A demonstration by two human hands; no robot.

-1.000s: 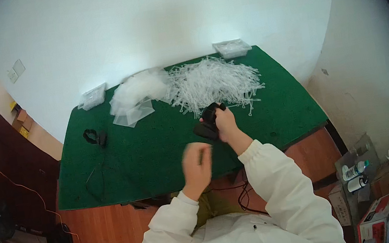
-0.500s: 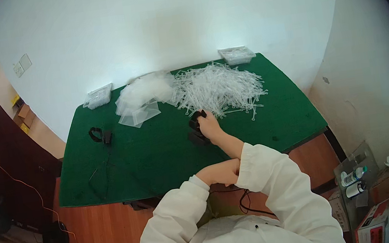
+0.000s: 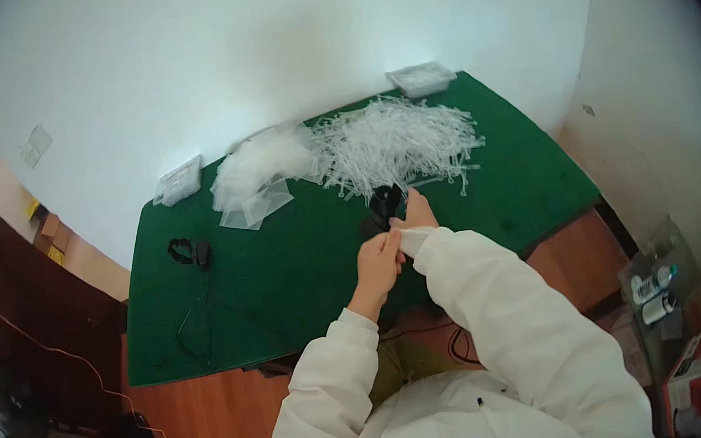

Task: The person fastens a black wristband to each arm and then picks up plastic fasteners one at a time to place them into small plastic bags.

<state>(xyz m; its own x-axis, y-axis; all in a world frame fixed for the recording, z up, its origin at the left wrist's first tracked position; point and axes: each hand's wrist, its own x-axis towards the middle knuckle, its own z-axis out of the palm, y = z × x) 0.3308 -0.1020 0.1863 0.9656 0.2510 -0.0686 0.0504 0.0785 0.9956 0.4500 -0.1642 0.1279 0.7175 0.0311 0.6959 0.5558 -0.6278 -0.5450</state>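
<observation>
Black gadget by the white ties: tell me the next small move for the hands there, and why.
Probably finish tugging the right sleeve cuff back. The left hand pinches that cuff while the right hand rests on the black gadget beside the pile of white ties, so the sleeve looks likely to get in the way.

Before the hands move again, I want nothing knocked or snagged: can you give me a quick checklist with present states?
1. Left hand at right sleeve cuff: ok, touching it.
2. Right hand on black device: ok, resting there.
3. Pile of white plastic strips apart from hands: ok, just beyond.
4. Clear bags undisturbed: ok.
5. Black cable away from arms: ok.
6. Grip on device: cannot tell.
</observation>
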